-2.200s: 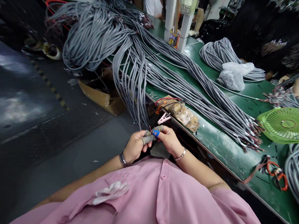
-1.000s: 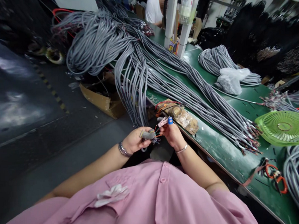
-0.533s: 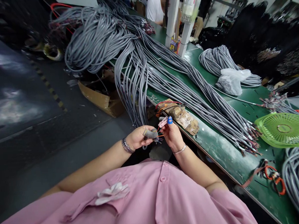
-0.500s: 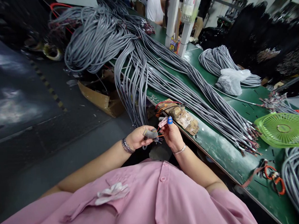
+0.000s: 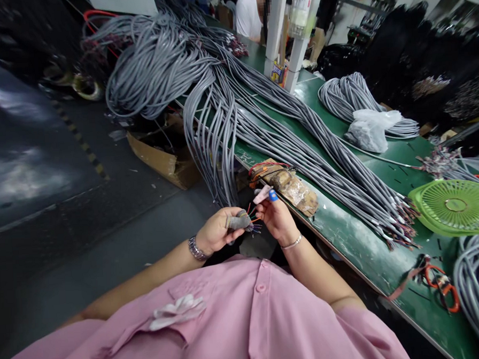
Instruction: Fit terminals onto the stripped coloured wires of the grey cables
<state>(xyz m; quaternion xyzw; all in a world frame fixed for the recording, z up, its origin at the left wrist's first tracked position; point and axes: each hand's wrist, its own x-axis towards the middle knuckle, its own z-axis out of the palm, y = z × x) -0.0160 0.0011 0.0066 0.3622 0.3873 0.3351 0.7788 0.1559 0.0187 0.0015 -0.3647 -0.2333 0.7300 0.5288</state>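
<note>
The person wears a pink button-front shirt (image 5: 226, 319), crumpled white fabric (image 5: 177, 311) poking from its chest pocket (image 5: 167, 341). The left hand (image 5: 222, 228) has gray finger covers (image 5: 238, 222) and a metal-link wristwatch (image 5: 196, 249); the right hand (image 5: 277, 219), a blue thumb cover (image 5: 273, 195) and a silver-toned bracelet (image 5: 293, 243).

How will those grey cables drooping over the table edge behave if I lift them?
The grey cables look bendy, hanging in loose curves off the green table. So many together would likely feel heavy, and lifting some may drag others, since they overlap.
</note>
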